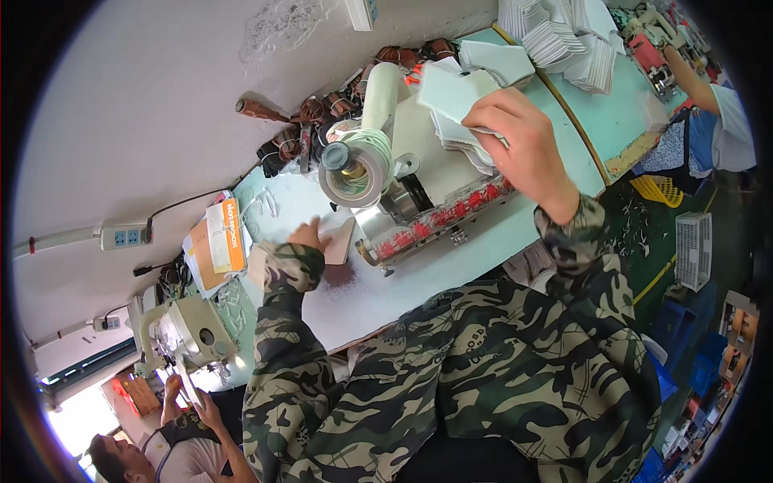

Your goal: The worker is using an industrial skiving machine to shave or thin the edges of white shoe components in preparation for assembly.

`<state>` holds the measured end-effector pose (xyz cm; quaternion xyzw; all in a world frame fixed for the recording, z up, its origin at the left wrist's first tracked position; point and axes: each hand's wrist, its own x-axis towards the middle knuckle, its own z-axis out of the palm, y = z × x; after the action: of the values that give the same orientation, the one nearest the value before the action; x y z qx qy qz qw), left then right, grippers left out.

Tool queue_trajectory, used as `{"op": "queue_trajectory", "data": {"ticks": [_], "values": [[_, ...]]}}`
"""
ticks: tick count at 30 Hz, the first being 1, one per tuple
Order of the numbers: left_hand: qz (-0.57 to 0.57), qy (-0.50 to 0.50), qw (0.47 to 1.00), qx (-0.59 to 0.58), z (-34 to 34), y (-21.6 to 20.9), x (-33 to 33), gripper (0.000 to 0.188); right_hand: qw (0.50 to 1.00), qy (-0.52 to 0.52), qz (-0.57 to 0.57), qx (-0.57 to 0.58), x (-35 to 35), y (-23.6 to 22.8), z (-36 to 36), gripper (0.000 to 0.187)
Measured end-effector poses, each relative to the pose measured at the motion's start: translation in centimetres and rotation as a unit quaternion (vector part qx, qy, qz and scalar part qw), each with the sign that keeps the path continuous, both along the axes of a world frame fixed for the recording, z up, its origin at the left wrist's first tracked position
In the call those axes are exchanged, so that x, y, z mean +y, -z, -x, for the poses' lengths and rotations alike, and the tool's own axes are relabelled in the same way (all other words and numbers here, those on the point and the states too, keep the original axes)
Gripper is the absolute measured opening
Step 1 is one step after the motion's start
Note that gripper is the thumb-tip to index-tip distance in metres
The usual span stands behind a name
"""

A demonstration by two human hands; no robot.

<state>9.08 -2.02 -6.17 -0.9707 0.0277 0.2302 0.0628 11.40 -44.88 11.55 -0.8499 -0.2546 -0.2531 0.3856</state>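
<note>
1. The left arm [283,346] reaches up from the lower edge, its camouflage sleeve covering it down to the wrist.
2. The left hand [307,234] is held low at the sleeve's end, slightly blurred, with fingers partly extended; how firmly they close cannot be told.
3. The right arm [588,282] reaches farther forward and is the higher in view, its cuff bunched just below the bare wrist [566,203].
4. The right hand [523,145] shows its back, fingers [493,107] bent and pointing left, thumb beneath them in a pinch.
</note>
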Motion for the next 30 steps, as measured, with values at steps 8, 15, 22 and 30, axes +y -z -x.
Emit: {"op": "queue_trajectory", "data": {"ticks": [8, 15, 22, 30], "values": [[0.109, 0.073, 0.988, -0.084, 4.0, -1.3, -2.5, 0.024, 0.981, -0.052, 0.027, 0.183, 1.8, 2.6, 2.6, 0.031], [0.192, 0.000, 0.979, -0.075, 5.5, -1.2, 0.3, 0.023, 0.949, -0.132, -0.038, 0.284, 3.0, 3.9, 3.4, 0.030], [0.545, -0.132, 0.758, 0.333, 2.9, -14.3, -7.8, 0.017, 0.838, -0.215, 0.002, 0.501, 6.0, 5.8, 5.6, 0.041], [0.478, -0.005, 0.857, 0.192, -0.4, -11.1, -7.8, 0.027, 0.887, -0.168, 0.029, 0.430, 6.4, 6.5, 4.5, 0.034]]}}
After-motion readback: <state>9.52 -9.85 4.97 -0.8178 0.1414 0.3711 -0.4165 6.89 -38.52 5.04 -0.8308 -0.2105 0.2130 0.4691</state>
